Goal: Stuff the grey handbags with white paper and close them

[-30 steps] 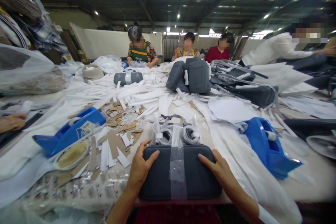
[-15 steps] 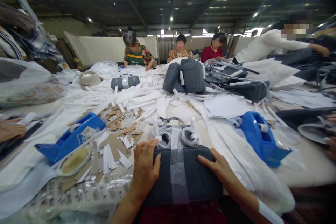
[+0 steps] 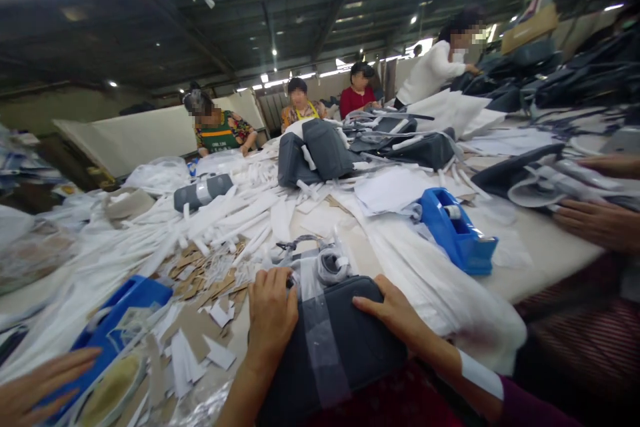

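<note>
A dark grey padded bag (image 3: 345,347) with a strip of clear tape across it lies at the table's near edge, tilted toward me. My left hand (image 3: 273,313) grips its upper left corner with curled fingers. My right hand (image 3: 393,313) clasps its upper right corner. Behind the bag sit bundled grey straps in clear plastic (image 3: 327,265).
Blue tape dispensers stand at the right (image 3: 455,233) and the near left (image 3: 115,320). White strips and cardboard scraps (image 3: 210,280) litter the table. More grey bags (image 3: 315,153) are piled farther back. Other people's hands reach in at the right (image 3: 597,220) and bottom left (image 3: 40,380); several people sit across.
The view swung right and tilted. Both hands pulled the bag toward me and tipped it over the table edge, the left hand sliding to its top corner.
</note>
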{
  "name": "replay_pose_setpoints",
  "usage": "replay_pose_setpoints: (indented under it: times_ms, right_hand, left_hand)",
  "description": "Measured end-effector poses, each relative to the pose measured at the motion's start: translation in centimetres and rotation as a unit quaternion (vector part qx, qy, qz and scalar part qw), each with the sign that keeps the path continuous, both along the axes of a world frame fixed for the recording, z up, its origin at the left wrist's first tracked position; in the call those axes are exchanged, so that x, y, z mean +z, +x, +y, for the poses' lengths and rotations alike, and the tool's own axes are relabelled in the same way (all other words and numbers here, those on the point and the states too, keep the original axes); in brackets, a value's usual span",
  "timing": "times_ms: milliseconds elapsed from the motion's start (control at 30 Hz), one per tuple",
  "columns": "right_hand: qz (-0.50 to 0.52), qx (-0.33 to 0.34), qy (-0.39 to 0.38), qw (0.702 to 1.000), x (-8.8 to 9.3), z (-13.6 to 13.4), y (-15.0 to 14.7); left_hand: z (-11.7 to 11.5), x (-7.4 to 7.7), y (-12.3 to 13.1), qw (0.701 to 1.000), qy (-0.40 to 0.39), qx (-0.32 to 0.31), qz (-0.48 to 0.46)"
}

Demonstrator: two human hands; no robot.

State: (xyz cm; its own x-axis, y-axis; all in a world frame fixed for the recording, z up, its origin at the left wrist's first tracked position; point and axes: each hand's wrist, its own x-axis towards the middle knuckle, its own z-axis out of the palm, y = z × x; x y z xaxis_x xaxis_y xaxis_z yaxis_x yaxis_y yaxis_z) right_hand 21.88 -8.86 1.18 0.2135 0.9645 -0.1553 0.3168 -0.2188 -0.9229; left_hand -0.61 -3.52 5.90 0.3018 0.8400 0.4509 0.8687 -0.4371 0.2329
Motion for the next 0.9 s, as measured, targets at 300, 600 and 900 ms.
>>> replay_pose_setpoints:
  times_ms: [300,600,900]
  right_hand:
    - [0.005,-0.009,0.016,1.000,0.3,-0.1,0.2]
    - [0.004,-0.009,0.032,0.999,0.1,0.2,0.6]
    - [-0.021,-0.006,0.045,0.999,-0.1,-0.5,0.4]
  left_hand:
    - [5.5,0.7,4.5,0.961,-0.159,-0.226,0.022]
    - [6.9,3.5,7.7,0.969,-0.074,-0.213,0.100]
    - [7.0,0.2,13.0,0.856,-0.236,-0.436,0.146]
